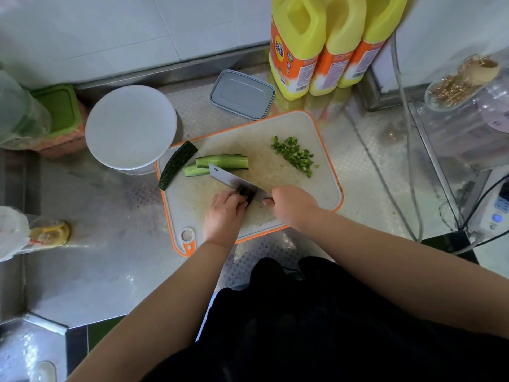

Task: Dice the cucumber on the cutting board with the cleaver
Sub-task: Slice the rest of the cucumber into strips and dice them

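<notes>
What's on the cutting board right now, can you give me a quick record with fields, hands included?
board: cutting board, white with orange rim
left hand: left hand holds a cucumber piece against the blade
right hand: right hand grips the cleaver
uncut: cucumber strips; dark cucumber length over the board's left edge
done: diced cucumber pile, far right of board
nearby: white lidded tub, yellow bottles

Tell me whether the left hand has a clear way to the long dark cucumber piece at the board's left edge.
Probably yes: the left hand holds a cucumber chunk at the cleaver, but bare white cutting board lies between it and the long dark cucumber piece.
</notes>
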